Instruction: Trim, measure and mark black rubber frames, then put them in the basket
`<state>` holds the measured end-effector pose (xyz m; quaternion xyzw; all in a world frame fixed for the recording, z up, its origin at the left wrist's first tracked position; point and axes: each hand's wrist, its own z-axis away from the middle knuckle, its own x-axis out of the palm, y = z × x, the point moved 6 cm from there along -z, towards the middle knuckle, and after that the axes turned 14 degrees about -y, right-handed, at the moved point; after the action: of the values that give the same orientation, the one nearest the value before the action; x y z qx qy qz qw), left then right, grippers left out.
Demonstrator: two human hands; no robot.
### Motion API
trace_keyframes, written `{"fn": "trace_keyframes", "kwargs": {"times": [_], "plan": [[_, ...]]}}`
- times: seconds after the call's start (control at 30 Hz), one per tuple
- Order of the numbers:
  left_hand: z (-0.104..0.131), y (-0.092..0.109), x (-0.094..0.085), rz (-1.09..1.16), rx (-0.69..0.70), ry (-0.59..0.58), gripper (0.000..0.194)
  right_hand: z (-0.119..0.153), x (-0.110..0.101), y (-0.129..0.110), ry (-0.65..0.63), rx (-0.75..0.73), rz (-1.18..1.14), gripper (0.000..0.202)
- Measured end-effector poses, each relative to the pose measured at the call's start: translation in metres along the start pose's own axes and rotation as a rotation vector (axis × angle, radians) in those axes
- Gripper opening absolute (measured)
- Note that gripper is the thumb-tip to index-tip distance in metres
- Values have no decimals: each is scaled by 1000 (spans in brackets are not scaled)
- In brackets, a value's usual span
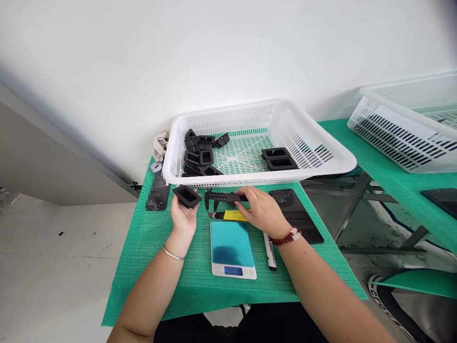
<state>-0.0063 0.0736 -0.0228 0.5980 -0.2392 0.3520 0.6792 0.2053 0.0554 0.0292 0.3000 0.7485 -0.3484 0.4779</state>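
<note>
My left hand (183,218) is closed around a black rectangular plastic frame (187,196), tilted with its recess facing up. My right hand (263,209) grips a black vernier caliper (224,196) by its sliding end. The caliper's jaws point left and down, parted, just right of the frame and apart from it. Beneath the caliper lies a yellow tool (235,215), partly hidden by my right fingers. A pocket scale (233,244) with a blue plate sits below, its display showing about 0.0. Beside it, a white marker (270,255) is partly under my right wrist.
A white basket (228,180) holds several black frames in a left pile (206,157) and two at right (280,158). A phone (162,195), a glove (159,146) and a black flat panel (302,216) lie on the green mesh (146,267). Another basket (403,128) stands right.
</note>
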Motion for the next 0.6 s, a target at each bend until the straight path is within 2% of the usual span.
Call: {"fn": "trace_keyframes", "kwargs": {"times": [0.17, 0.27, 0.4, 0.5, 0.6], "plan": [[6, -8, 5, 7, -91, 6, 28, 2, -1, -1, -27, -2, -162, 28], [8, -13, 9, -6, -145, -20, 33, 2, 0, -4, -40, -1, -238, 29], [12, -20, 16, -74, -178, -169, 44, 2, 1, -8, -28, -20, -204, 22], [14, -23, 21, -135, -201, -274, 37, 2, -1, -11, -13, -34, -146, 23], [13, -21, 24, -153, -181, -308, 33, 1, -3, -15, -18, -43, -78, 24]]}}
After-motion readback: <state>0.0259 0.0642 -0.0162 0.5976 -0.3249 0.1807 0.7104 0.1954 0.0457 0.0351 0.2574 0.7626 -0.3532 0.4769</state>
